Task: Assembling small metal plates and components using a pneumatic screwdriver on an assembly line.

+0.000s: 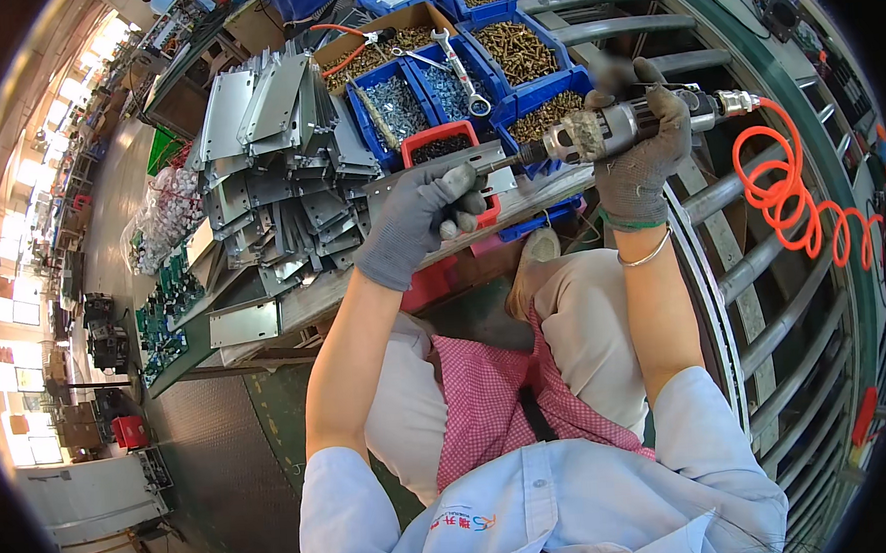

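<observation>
My left hand (407, 228), in a grey glove, is closed around a flat metal plate (493, 158) above the bench's front edge. Its fingertips curl next to the tip of a pneumatic screwdriver (578, 137), hiding where the bit meets the plate. The screwdriver lies nearly level, its bit pointing left. My right hand (642, 161), also gloved, grips the tool's metal body. A coiled orange air hose (771, 191) runs from its rear end. Just behind the plate is a red bin (452, 131) of dark small parts.
Stacked metal plates (267, 176) crowd the bench to the left. Blue bins (563, 82) of brass-coloured and silver fasteners stand behind my hands, with a combination wrench (462, 72) across them. A roller conveyor (758, 260) runs along the right. Green circuit boards (169, 306) lie far left.
</observation>
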{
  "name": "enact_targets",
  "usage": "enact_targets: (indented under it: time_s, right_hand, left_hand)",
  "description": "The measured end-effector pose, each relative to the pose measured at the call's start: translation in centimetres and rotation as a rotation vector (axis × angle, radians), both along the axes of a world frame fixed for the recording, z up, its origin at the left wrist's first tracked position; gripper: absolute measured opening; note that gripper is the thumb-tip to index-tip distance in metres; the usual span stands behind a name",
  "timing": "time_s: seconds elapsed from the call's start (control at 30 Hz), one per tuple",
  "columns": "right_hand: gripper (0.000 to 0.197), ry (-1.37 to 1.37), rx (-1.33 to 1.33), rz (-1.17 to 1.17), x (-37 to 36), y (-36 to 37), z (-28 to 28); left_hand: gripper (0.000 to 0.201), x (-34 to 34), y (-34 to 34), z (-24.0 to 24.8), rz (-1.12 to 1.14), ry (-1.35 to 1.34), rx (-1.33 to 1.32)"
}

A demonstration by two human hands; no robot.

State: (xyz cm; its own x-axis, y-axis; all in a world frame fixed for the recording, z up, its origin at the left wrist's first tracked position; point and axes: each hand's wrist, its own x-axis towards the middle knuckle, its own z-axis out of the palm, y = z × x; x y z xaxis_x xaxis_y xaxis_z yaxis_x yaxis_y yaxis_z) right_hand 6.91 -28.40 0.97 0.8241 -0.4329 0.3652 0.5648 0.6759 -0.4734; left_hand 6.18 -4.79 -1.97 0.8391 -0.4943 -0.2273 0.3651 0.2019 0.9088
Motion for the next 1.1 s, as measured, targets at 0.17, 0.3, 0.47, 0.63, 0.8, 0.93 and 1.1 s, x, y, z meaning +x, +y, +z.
enact_targets:
  time_s: [0.17,0.3,0.47,0.63,0.8,0.93,1.1]
  right_hand:
    - [0.034,0.108,0.0,-0.047,0.2,-0.3,-0.2]
    - [0.034,0.118,-0.07,-0.144,0.3,0.8,0.1]
    - [0.034,0.133,-0.335,-0.223,1.0,2.3,-0.2]
    - [0.028,0.061,-0.49,-0.273,1.8,2.0,-0.2]
    - [0.02,-0.044,-0.706,-0.452,4.0,2.1,0.2]
    - [0.011,-0.035,-0.57,-0.229,5.3,4.5,1.8]
    - [0.017,-0.069,-0.944,-0.304,7.5,6.1,2.4]
  left_hand:
    - [0.03,-0.5,-1.4,1.1,0.025,-0.275,0.248]
    - [0.023,0.8,-2.8,-1.4,0.215,-0.819,0.589]
    - [0.044,2.5,-2.8,-3.6,0.407,-1.324,1.093]
    - [0.074,2.6,-3.5,-3.1,0.24,-1.184,1.181]
    - [0.085,2.5,-3.1,-3.9,0.21,-1.251,1.298]
    - [0.083,2.6,-3.3,-4.1,0.215,-1.262,1.281]
    - [0.083,2.6,-3.5,-4.0,0.2,-1.237,1.29]
